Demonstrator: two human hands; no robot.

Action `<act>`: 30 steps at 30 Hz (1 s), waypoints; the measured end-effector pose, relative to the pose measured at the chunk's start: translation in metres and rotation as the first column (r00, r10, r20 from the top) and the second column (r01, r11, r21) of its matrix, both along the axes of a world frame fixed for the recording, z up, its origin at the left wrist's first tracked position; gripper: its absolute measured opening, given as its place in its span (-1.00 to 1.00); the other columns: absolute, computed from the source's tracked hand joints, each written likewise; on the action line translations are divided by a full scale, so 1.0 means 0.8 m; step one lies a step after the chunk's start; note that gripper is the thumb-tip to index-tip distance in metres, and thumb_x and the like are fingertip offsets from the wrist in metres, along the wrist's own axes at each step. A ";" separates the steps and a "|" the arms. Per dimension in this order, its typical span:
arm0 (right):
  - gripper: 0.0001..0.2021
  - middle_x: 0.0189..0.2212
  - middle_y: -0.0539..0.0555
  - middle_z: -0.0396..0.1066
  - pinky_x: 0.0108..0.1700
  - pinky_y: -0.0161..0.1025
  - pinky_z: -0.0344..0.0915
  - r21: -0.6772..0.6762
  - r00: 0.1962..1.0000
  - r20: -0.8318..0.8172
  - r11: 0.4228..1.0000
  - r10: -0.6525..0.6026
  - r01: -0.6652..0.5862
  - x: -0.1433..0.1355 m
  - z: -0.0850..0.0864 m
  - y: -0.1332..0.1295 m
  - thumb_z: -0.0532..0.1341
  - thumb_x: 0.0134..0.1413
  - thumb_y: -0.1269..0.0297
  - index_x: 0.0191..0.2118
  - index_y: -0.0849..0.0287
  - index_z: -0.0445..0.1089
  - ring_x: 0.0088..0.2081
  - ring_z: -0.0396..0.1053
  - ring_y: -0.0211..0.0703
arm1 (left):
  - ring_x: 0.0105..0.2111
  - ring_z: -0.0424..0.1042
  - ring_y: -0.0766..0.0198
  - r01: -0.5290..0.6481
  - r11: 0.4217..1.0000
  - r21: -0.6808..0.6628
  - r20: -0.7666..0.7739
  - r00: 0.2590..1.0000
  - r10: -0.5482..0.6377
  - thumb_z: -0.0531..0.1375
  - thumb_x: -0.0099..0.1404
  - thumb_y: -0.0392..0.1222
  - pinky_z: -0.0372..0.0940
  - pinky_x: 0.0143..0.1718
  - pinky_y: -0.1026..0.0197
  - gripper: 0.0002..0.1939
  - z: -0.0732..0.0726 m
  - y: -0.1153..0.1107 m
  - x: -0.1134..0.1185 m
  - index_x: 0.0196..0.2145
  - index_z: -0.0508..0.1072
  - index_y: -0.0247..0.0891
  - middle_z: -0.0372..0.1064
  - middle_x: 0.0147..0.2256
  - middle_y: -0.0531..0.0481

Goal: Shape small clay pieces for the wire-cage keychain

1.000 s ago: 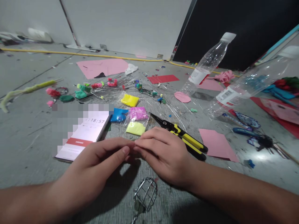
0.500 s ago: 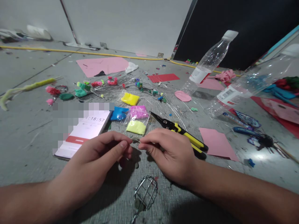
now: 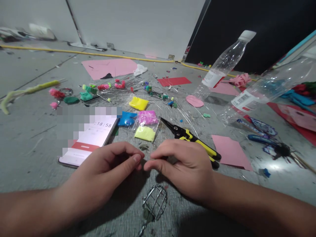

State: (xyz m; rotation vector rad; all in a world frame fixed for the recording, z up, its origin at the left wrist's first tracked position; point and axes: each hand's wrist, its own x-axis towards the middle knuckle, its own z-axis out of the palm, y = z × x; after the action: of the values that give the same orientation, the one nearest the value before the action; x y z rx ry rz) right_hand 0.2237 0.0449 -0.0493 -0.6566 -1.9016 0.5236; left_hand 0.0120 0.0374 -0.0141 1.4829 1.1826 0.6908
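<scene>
My left hand (image 3: 108, 171) has its thumb and fingers pressed together; anything between them is too small to make out. Facing it across a narrow gap, my right hand (image 3: 185, 168) has thumb and forefinger slightly apart, with nothing visible between the tips. Small grey-green bits (image 3: 143, 146) lie just beyond the fingertips. Nearer to me, a twisted wire frame (image 3: 155, 200) with crossed wires lies flat, and a dark greenish lump (image 3: 147, 214) sits at its lower left edge. Black and yellow pliers (image 3: 192, 140) lie partly behind my right hand.
A phone (image 3: 91, 138) lies behind my left hand. Packets of yellow (image 3: 138, 103), blue (image 3: 126, 118), pink (image 3: 147, 117) and pale yellow clay (image 3: 145, 134) are ahead. Two plastic bottles (image 3: 213, 77) lean at the right, near pink paper (image 3: 230, 151).
The fingertips of my right hand have lowered and parted a little. The grey-green bits between the hands now show more fully beyond them. The view has shifted slightly.
</scene>
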 end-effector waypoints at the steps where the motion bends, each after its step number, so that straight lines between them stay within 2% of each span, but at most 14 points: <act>1: -0.90 -0.46 -0.02 0.57 -0.32 -0.36 0.44 -0.014 1.000 -0.016 1.000 -0.004 0.004 -0.002 0.001 -0.002 0.43 0.30 0.40 -0.28 0.19 0.55 -0.44 0.50 -0.31 | -0.54 0.33 0.33 0.014 1.000 -0.018 0.007 1.000 -0.014 0.28 0.34 -0.08 0.24 -0.51 0.34 -0.79 0.000 -0.001 0.000 -0.42 0.61 -0.16 0.43 -0.56 0.11; 6: -0.88 -0.33 0.04 0.50 -0.32 -0.36 0.44 0.007 0.998 0.008 0.998 0.060 -0.060 -0.010 0.005 -0.008 0.32 0.44 0.28 -0.16 0.20 0.58 -0.34 0.46 -0.28 | -0.50 0.31 0.34 0.095 0.984 -0.151 0.087 0.993 -0.083 0.31 0.31 -0.07 0.23 -0.49 0.35 -0.78 -0.005 0.000 0.001 -0.44 0.59 -0.21 0.44 -0.51 0.09; 9: -0.86 -0.33 0.02 0.41 -0.33 -0.37 0.45 -0.028 0.998 -0.008 0.997 0.070 -0.070 -0.015 0.004 -0.008 0.35 0.41 0.24 -0.19 0.18 0.57 -0.35 0.41 -0.30 | -0.52 0.26 0.36 0.129 0.961 -0.244 0.126 0.987 -0.101 0.34 0.27 -0.04 0.13 -0.54 0.37 -0.78 -0.006 0.001 -0.001 -0.43 0.57 -0.24 0.41 -0.52 0.09; 13: -0.94 -0.31 0.01 0.41 -0.31 -0.38 0.48 -0.035 0.991 -0.025 0.991 0.128 -0.129 -0.014 0.000 -0.006 0.39 0.36 0.31 -0.16 0.17 0.59 -0.35 0.42 -0.31 | -0.58 0.18 0.41 0.135 0.939 -0.318 0.179 0.981 -0.080 0.38 0.27 -0.05 0.04 -0.58 0.39 -0.76 -0.006 -0.001 -0.004 -0.45 0.55 -0.23 0.35 -0.56 0.13; 20: -0.87 -0.17 0.07 0.42 -0.33 -0.36 0.55 -0.143 0.978 -0.036 0.968 0.205 -0.208 0.000 -0.005 -0.007 0.32 0.41 0.38 -0.03 0.11 0.61 -0.34 0.50 -0.32 | -0.62 0.15 0.44 0.128 0.929 -0.347 0.319 0.948 -0.011 0.39 0.27 -0.13 0.05 -0.64 0.43 -0.82 -0.002 -0.001 0.000 -0.47 0.58 -0.19 0.33 -0.60 0.17; 24: -0.91 -0.19 0.09 0.48 -0.27 -0.37 0.56 -0.089 0.981 -0.039 0.977 0.191 -0.193 0.000 -0.002 -0.006 0.37 0.35 0.41 -0.08 0.17 0.62 -0.25 0.53 -0.28 | -0.60 0.17 0.43 0.114 0.942 -0.315 0.271 0.962 -0.026 0.40 0.22 -0.16 0.05 -0.62 0.43 -0.82 0.000 0.001 0.000 -0.49 0.56 -0.22 0.34 -0.59 0.15; 30: -0.94 -0.22 0.08 0.56 -0.24 -0.31 0.57 -0.056 0.990 0.010 0.989 0.141 -0.140 -0.007 0.002 -0.007 0.39 0.33 0.36 -0.11 0.13 0.60 -0.27 0.54 -0.24 | -0.58 0.20 0.40 0.145 0.944 -0.296 0.207 0.975 -0.084 0.38 0.21 -0.13 0.11 -0.58 0.38 -0.80 -0.009 0.001 -0.008 -0.47 0.49 -0.23 0.32 -0.57 0.14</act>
State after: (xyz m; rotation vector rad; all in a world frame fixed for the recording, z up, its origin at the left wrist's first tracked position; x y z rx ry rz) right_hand 0.2183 0.0389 -0.0475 -0.5652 -1.9618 0.6647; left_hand 0.0059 0.0379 -0.0215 1.1829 0.9956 0.5276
